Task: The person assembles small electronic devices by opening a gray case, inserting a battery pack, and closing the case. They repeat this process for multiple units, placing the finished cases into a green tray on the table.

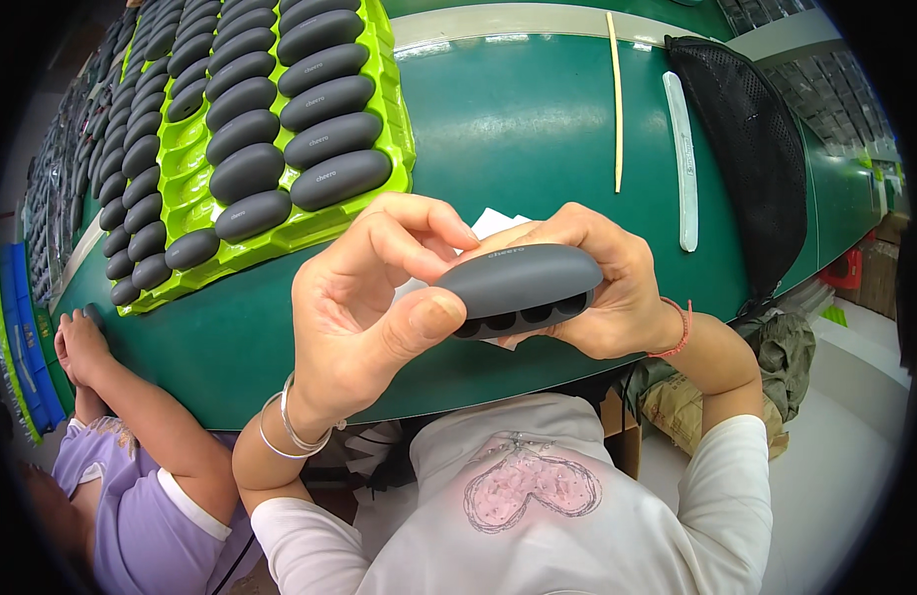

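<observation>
A dark grey oval case [518, 283] is held up in front of my chest, with a row of dark rounded recesses along its lower edge. My right hand [609, 283] grips its right end, fingers wrapped behind it. At the left end, the thumb of my left hand [364, 297] presses on the case and the bent index finger meets its upper edge. Something white, like paper or cloth [493, 220], shows behind the case, partly hidden by my hands. Similar grey cases [339, 178] lie in rows in a bright green tray [404, 149] at the upper left.
On the green table [488, 109] lie a thin wooden stick [615, 104], a clear plastic strip [681, 164] and a black mesh pouch [741, 149]. Another person's hand [79, 347] rests at the table's left edge. Blue bins [27, 337] stand beyond; bags [776, 372] sit at the right.
</observation>
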